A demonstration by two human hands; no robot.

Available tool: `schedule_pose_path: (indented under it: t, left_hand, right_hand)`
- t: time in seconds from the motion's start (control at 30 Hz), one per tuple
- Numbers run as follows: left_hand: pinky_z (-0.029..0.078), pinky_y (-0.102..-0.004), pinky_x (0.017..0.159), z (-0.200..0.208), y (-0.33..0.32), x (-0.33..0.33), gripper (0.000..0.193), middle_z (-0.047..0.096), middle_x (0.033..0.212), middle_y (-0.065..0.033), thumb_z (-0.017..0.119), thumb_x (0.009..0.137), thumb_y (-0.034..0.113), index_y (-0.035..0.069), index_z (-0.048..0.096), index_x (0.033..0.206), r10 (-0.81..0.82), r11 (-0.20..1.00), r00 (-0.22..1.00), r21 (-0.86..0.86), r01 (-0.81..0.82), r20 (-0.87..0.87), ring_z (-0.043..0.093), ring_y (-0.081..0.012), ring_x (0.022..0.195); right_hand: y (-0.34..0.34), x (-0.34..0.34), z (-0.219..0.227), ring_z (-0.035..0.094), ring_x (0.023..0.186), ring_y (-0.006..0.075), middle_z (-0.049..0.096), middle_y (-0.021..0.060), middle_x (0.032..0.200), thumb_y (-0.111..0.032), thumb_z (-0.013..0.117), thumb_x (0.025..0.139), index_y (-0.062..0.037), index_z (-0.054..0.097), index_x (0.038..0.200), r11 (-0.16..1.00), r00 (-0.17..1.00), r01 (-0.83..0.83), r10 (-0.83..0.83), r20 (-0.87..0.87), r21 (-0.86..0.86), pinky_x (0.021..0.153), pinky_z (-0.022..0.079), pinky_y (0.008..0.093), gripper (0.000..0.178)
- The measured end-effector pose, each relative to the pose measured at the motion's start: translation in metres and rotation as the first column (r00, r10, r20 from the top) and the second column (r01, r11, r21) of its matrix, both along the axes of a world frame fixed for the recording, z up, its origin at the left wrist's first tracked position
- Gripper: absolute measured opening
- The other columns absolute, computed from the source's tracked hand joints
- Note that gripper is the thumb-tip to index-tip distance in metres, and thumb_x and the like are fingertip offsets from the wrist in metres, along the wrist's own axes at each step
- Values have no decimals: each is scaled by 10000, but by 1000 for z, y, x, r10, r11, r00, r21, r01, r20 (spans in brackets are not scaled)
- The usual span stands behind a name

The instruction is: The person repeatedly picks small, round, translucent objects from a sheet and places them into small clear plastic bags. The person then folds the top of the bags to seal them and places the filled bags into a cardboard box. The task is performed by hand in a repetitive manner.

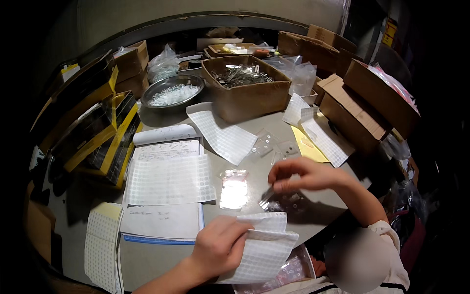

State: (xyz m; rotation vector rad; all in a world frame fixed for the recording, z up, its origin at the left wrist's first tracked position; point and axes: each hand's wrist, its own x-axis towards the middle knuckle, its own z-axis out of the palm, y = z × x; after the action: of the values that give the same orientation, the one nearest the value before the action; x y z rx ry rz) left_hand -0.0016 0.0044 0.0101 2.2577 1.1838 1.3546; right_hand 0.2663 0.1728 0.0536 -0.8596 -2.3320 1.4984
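Note:
My left hand [219, 245] is closed on a folded sheet of round white stickers [262, 250], low at the front of the table. Over to the right, my right hand [306, 175] has its thumb and fingers pinched together at the edge of a small clear plastic bag [267, 201]. Part of that bag is hidden under the fingers. More small clear bags with tiny parts [289, 201] lie beneath this hand. Between my hands and the notebook, a shiny clear bag [234, 188] reflects the light. Other small bags with washer-like pieces [265, 140] rest farther back.
A notebook [161, 223] under a sticker sheet [166, 180] lies left. Behind stand a metal bowl of small whitish pieces [174, 95] and a cardboard box of metal parts [249, 95]. Black-and-yellow boxes [100, 142] line the left; cardboard boxes [352, 105] line the right. An open container [307, 262] sits below.

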Motion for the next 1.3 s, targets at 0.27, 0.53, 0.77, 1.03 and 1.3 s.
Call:
schedule_pose_path:
  t: [0.27, 0.53, 0.77, 1.03, 1.3]
  left_hand:
    - [525, -388, 659, 1, 0, 2, 231, 680, 859, -119, 731, 768, -63, 33, 737, 978, -11, 1000, 999, 1, 11, -40, 651, -312, 756]
    - [508, -366, 635, -1, -1, 2, 198, 693, 850, -111, 742, 787, -60, 40, 755, 958, 24, 999, 999, -32, -26, -48, 648, -284, 729]
    - [523, -375, 659, -4, 1, -1, 142, 701, 837, -122, 747, 828, -24, 22, 752, 962, 52, 991, 999, -122, -52, -4, 667, -299, 751]
    - [540, -390, 681, -5, 3, 0, 145, 713, 860, -123, 742, 834, -12, 32, 747, 972, 46, 994, 999, -98, -44, 20, 678, -310, 775]
    - [536, -361, 653, -4, -1, 0, 159, 727, 864, -107, 748, 829, -12, 45, 762, 976, 41, 995, 999, -89, -43, -24, 679, -277, 750]
  right_hand:
    - [-63, 6, -3, 681, 879, 263, 657, 122, 1005, -162, 722, 985, -22, 638, 1104, 917, 969, -166, 83, 234, 362, 753, 551, 383, 201]
    - [-93, -2, -27, 643, 920, 404, 655, 187, 946, -50, 715, 822, -35, 686, 992, 764, 997, 35, -71, 30, 645, 805, 533, 492, 174]
    - [-54, 7, -23, 689, 971, 381, 721, 155, 1056, -89, 747, 803, -47, 742, 1034, 877, 996, 93, -76, -55, 471, 870, 557, 461, 234]
    - [78, -12, -40, 687, 856, 346, 704, 149, 892, -147, 700, 890, -29, 684, 953, 667, 981, 96, -191, 45, 738, 766, 542, 420, 135]
    - [32, 8, -23, 627, 895, 385, 627, 147, 845, -115, 756, 740, -70, 616, 920, 657, 971, -43, -150, 187, 752, 802, 501, 501, 232]
